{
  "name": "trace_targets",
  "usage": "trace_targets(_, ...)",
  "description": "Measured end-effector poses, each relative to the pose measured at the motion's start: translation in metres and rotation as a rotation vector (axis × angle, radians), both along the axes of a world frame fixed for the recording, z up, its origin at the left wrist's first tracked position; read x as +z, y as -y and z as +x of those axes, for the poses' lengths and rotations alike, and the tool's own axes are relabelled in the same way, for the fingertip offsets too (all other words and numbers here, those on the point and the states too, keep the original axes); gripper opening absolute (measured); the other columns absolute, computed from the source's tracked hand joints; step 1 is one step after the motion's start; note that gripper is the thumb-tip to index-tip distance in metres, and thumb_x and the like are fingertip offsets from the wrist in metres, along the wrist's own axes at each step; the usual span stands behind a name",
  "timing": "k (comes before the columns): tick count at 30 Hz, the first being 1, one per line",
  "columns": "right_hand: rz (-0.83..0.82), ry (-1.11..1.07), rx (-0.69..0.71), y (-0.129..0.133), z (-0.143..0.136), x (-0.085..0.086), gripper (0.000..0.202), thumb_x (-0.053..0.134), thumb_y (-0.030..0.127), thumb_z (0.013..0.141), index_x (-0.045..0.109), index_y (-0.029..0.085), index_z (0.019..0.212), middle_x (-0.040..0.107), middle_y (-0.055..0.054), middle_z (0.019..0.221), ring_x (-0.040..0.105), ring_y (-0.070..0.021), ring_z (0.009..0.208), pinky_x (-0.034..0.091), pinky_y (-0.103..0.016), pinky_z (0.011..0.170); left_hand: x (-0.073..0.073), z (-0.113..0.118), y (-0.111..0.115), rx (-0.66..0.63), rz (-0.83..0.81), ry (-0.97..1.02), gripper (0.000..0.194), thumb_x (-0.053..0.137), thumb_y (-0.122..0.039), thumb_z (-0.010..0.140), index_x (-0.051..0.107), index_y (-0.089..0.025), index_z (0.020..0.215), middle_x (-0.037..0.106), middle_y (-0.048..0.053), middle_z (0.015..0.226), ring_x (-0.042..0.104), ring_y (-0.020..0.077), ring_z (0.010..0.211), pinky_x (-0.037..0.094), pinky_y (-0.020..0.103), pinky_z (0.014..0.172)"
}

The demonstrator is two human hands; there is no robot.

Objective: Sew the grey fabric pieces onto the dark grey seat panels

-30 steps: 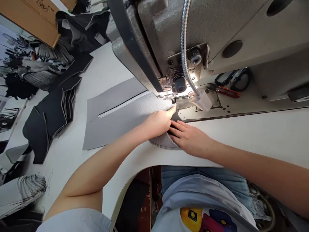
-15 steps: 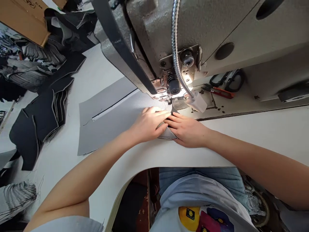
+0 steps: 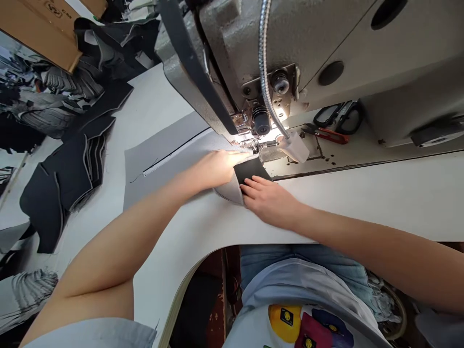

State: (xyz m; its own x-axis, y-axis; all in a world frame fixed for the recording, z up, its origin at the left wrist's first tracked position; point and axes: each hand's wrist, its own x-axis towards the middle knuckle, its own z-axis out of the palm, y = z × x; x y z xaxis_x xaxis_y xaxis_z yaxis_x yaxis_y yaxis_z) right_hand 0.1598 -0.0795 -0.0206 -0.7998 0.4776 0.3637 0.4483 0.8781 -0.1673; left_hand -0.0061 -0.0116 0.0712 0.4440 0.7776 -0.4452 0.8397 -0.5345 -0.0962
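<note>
Under the needle area of a sewing machine (image 3: 261, 123) lies a grey fabric panel (image 3: 170, 145) with a long zipper-like slit (image 3: 174, 152). My left hand (image 3: 217, 168) is closed on the panel's edge, its fingertips close to the presser foot (image 3: 252, 146). Beside it, part of the grey fabric is turned back, baring a dark fabric piece (image 3: 252, 169). My right hand (image 3: 270, 200) rests on that dark piece and the grey edge, fingers stretched out and slightly apart. My left fingers hide part of the seam.
Scissors (image 3: 350, 118) and a red-handled snipper (image 3: 329, 135) lie on the machine bed. A lamp on a flexible metal neck (image 3: 264, 53) hangs before the needle. Stacked dark fabric pieces (image 3: 65, 174) lie at left; a cardboard box (image 3: 39, 31) stands behind.
My hands have moved apart: the left forward to the presser foot, the right slightly back toward me. The grey fabric has opened to the left, showing more of the dark piece.
</note>
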Motion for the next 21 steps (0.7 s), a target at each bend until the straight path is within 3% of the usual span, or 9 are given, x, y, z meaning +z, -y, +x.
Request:
trace_targets(2,0.088,0.055,-0.049,0.006,-0.015,-0.002,0.033,0.045,0.010,0.093,0.068,-0.001,0.115,0.064,-0.024,0.125,0.063,-0.0316,0.115,0.046,-0.046,0.104,-0.001,0.001,0.000,-0.005,0.020,0.009,0.073,0.035,-0.003,0.076,0.049,-0.029,0.143,0.050,-0.005,0.146,0.050,0.0171,0.131,0.041,0.024,0.107)
trace_targets(5,0.133,0.069,-0.065,0.010,-0.023,-0.006,0.034,0.045,0.011,0.092,0.069,0.002,0.114,0.064,-0.021,0.127,0.062,-0.0328,0.116,0.047,-0.046,0.103,-0.005,0.003,0.005,-0.025,0.062,-0.023,0.074,0.037,-0.002,0.076,0.049,-0.031,0.143,0.052,-0.002,0.145,0.060,0.0197,0.117,0.049,0.025,0.093)
trace_targets(9,0.108,0.064,-0.045,0.006,-0.014,-0.006,0.031,0.047,0.012,0.090,0.071,0.004,0.108,0.064,-0.020,0.127,0.060,-0.0345,0.120,0.046,-0.047,0.105,-0.011,0.008,0.011,-0.044,0.108,-0.073,0.068,0.039,-0.003,0.079,0.053,-0.033,0.139,0.056,0.004,0.137,0.066,0.0203,0.094,0.051,0.027,0.074)
trace_targets(12,0.053,0.067,0.031,-0.002,-0.004,-0.004,0.030,0.048,0.010,0.090,0.071,0.003,0.107,0.064,-0.022,0.125,0.058,-0.0344,0.121,0.045,-0.047,0.106,-0.014,0.016,0.014,-0.031,0.138,-0.115,0.063,0.041,-0.004,0.081,0.053,-0.029,0.138,0.058,0.008,0.132,0.067,0.0218,0.089,0.051,0.029,0.068)
trace_targets(16,-0.009,0.028,0.095,-0.013,0.006,-0.006,0.029,0.047,0.008,0.091,0.070,0.003,0.109,0.061,-0.023,0.129,0.054,-0.0311,0.127,0.040,-0.048,0.111,-0.019,0.026,0.017,-0.012,0.183,-0.120,0.059,0.043,-0.007,0.085,0.048,-0.022,0.141,0.058,0.011,0.131,0.066,0.0232,0.095,0.052,0.029,0.072)
trace_targets(21,-0.041,-0.012,0.084,-0.020,0.007,-0.013,0.034,0.046,0.006,0.090,0.066,-0.001,0.117,0.059,-0.026,0.130,0.052,-0.0303,0.129,0.035,-0.049,0.115,-0.032,0.020,0.013,-0.076,0.186,0.033,0.057,0.042,-0.004,0.084,0.050,-0.012,0.139,0.055,0.014,0.137,0.059,0.0232,0.116,0.050,0.031,0.095)
